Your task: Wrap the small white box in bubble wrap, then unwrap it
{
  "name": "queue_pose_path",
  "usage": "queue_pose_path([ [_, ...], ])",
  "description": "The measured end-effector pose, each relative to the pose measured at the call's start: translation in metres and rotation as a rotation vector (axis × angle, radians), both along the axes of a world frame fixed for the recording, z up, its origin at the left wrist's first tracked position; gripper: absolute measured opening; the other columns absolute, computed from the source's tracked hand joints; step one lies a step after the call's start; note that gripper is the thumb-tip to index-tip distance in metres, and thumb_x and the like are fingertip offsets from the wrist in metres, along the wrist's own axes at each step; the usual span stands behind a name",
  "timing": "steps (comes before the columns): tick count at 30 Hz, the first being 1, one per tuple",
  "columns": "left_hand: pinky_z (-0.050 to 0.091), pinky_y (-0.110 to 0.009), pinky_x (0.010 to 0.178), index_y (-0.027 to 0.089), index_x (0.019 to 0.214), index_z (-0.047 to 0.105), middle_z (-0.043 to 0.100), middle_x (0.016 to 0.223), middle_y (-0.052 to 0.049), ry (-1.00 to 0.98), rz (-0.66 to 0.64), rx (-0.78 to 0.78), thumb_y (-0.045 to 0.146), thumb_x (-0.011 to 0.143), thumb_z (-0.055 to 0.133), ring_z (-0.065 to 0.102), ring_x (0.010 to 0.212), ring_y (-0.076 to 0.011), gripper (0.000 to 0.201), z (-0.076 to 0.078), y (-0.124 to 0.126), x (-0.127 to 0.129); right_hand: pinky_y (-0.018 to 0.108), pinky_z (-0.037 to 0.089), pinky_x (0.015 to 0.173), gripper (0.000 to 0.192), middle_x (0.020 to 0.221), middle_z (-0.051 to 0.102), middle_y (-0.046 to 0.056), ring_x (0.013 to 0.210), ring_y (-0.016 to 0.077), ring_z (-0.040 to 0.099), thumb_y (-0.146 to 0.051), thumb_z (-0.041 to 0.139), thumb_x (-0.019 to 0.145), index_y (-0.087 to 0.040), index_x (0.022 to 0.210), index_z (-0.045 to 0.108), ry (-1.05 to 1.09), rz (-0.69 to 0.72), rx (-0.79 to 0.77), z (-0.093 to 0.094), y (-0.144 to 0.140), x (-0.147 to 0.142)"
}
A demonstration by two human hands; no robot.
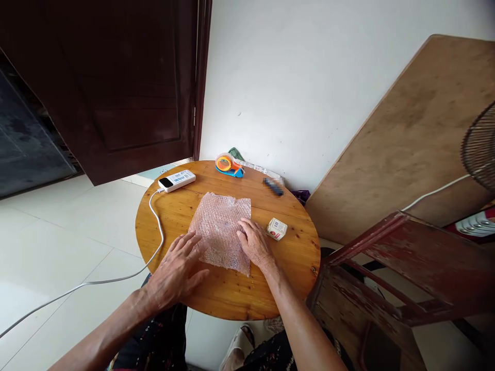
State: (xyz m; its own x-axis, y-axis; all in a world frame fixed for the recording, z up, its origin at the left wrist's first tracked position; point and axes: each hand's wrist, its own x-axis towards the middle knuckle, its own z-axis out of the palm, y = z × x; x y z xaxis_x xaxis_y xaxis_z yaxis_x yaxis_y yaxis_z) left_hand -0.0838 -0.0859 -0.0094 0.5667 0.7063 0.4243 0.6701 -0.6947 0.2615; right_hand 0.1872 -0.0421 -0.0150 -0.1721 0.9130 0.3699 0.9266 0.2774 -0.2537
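Head view shows both hands laid flat, palms down, fingers spread and closed on nothing. The right hand (254, 241) presses its fingers onto the near right part of a crinkled, clear pinkish sheet of bubble wrap (220, 224), so that grip is wide and only resting on the plastic. The left hand (176, 268) lies wide as well, its fingertips touching the sheet's near left edge while its palm sits on the wood. The sheet lies between the two hands and stretches away from them toward the wall, roughly square, with no clear long axis; the right hand is further onto it than the left. It rests at the middle of a round, varnished wooden bench (181, 206). Just beside the right hand, on its outer side, stands a small white and red cardboard box (277, 229), apart from the sheet. Farther off near the wall are an orange and blue tape dispenser (229, 165), a small dark object, too blurred to tell (273, 186), and a white power bank (177, 180) whose white cable (157, 216) runs off the left edge down to the floor.
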Motion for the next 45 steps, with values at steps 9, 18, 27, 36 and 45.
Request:
queue_pose_path([
  [9,0.053,-0.048,0.092,0.018,0.108,0.062,0.069,0.115,-0.012,-0.233,0.056,0.173,0.026,0.092,0.057,0.061,0.113,-0.0296,0.019,-0.018,-0.002,-0.020,0.046,0.047,0.101,0.031,0.128,0.065,0.015,0.118,0.0291,0.060,-0.019,0.049,0.090,-0.014,0.115,0.066,-0.025,-0.007,0.051,0.000,0.003,-0.003],
  [18,0.053,-0.044,0.086,0.020,0.096,0.064,0.070,0.100,-0.009,-0.332,0.012,0.207,0.018,0.084,0.059,0.062,0.101,-0.0268,0.013,-0.012,-0.004,-0.023,0.047,0.045,0.102,0.032,0.129,0.064,0.014,0.119,0.0297,0.059,-0.021,0.046,0.090,-0.016,0.115,0.066,0.000,0.005,0.039,-0.002,0.007,-0.004],
  [27,0.053,-0.044,0.085,0.020,0.090,0.065,0.069,0.101,-0.010,-0.290,0.022,0.193,0.020,0.083,0.057,0.061,0.099,-0.0270,0.011,-0.008,-0.001,-0.022,0.045,0.046,0.103,0.033,0.130,0.064,0.014,0.117,0.0288,0.060,-0.020,0.047,0.090,-0.014,0.116,0.066,-0.009,-0.004,0.034,-0.001,0.008,-0.005],
  [36,0.052,-0.045,0.089,0.020,0.091,0.067,0.069,0.105,-0.009,-0.311,0.029,0.121,0.023,0.084,0.056,0.060,0.101,-0.0263,0.013,-0.010,-0.003,-0.023,0.045,0.045,0.105,0.034,0.130,0.064,0.013,0.118,0.0283,0.060,-0.021,0.046,0.090,-0.016,0.117,0.066,-0.012,0.009,0.037,-0.005,0.012,-0.002],
  [45,0.052,-0.042,0.084,0.019,0.089,0.067,0.070,0.099,-0.009,-0.342,0.031,0.149,0.022,0.083,0.056,0.062,0.091,-0.0240,0.013,-0.010,-0.005,-0.025,0.046,0.045,0.104,0.033,0.128,0.065,0.015,0.117,0.0298,0.059,-0.022,0.047,0.090,-0.013,0.114,0.068,0.017,0.017,0.035,-0.003,0.012,-0.003],
])
